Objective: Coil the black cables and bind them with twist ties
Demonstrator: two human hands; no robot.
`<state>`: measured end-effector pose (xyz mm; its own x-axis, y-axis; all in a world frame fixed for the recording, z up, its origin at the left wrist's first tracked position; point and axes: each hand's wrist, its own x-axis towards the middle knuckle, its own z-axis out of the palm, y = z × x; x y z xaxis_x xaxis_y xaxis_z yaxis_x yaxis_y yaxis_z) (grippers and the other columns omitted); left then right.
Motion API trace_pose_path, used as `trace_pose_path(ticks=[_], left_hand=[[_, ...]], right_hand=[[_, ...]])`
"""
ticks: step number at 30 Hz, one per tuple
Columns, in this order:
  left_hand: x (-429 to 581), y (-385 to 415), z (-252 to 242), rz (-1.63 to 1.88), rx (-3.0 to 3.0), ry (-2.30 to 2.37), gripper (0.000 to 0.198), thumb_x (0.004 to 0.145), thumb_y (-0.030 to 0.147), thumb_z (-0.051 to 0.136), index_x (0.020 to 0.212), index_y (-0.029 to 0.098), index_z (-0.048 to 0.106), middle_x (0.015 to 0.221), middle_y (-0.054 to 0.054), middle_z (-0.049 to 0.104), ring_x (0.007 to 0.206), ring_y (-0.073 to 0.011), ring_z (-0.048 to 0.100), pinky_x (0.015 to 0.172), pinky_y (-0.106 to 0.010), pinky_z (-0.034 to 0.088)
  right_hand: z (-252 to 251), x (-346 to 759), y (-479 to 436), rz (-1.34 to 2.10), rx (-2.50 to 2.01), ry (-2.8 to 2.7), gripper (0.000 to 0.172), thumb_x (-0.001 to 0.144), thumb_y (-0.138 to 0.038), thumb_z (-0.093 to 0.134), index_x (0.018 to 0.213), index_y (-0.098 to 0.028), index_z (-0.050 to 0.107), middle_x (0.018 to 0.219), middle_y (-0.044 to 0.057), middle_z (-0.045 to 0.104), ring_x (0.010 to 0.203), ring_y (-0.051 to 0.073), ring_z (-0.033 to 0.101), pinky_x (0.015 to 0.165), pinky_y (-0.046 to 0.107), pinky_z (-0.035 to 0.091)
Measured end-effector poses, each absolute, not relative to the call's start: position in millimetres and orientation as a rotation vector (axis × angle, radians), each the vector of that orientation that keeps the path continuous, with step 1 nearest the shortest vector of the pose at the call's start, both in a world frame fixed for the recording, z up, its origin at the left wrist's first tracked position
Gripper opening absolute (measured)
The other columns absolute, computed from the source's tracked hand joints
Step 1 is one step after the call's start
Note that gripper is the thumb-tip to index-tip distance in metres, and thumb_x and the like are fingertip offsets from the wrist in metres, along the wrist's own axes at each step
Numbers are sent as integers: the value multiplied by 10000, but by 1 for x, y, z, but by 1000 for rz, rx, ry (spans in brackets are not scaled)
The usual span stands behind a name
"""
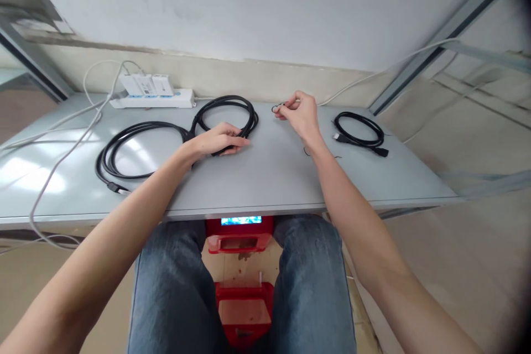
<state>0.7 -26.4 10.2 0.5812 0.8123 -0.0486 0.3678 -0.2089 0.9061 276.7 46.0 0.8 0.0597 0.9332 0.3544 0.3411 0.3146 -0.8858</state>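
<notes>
My left hand (pixel 219 140) is closed on the near side of a coiled black cable (pixel 252 117), which lies on the grey table. A little to the right, my right hand (pixel 299 113) pinches a thin, bent black tie (pixel 275 108) between thumb and fingertips, above the tabletop. Left of my left hand, a second coiled black cable (pixel 108 161) lies flat, a plug at its near end. On the right side rests a smaller coiled black cable (pixel 379 135) with both connectors showing. Thin black wire pieces (pixel 338 157) lie by my right forearm, which partly hides them.
A white power strip (pixel 178 98) with white adapters (pixel 162 85) plugged in stands along the wall. White cords (pixel 85 135) run over the left of the table (pixel 265 182). Metal posts (pixel 415 69) frame both sides. Red stools (pixel 244 232) and a lit screen (pixel 241 220) are below.
</notes>
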Motion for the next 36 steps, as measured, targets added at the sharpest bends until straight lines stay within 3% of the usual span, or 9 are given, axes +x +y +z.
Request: trace_pose_path(ticks=[7,11,17,31,36], left_hand=[[1,-25,8,564,1814,972,542,998,464,800,584,204,567,500,-21,510,524,-116,421,586,-282,358],[1,-27,8,570,1831,973,567,991,512,807,586,207,553,515,-15,503,533,-113,415,597,-278,361],[0,-25,7,572,1865,960,598,957,559,840,569,209,550,534,-20,516,522,-111,419,565,-274,347],[0,-25,7,570,1854,958,603,962,553,859,568,210,558,511,-20,502,520,-117,414,575,-283,346],[1,-27,9,563,1856,975,576,979,515,834,573,212,560,504,-17,498,518,-116,408,573,-282,346]], right_hand=[[22,326,28,646,-1402,-1670,280,924,-128,843,874,-246,594,822,44,827,625,167,760,606,274,602],[31,358,21,459,-1501,-1804,195,947,-108,753,831,-236,663,745,40,769,612,189,700,680,348,587],[31,382,6,251,-1595,-2081,133,938,-184,811,824,-222,754,833,99,811,835,285,766,886,432,587],[22,387,-12,-20,-1706,-2315,132,991,-189,726,937,-217,843,909,126,861,889,332,792,786,437,506],[35,377,-12,3,-1664,-2170,161,992,-217,680,993,-237,840,928,131,858,896,341,784,873,472,572]])
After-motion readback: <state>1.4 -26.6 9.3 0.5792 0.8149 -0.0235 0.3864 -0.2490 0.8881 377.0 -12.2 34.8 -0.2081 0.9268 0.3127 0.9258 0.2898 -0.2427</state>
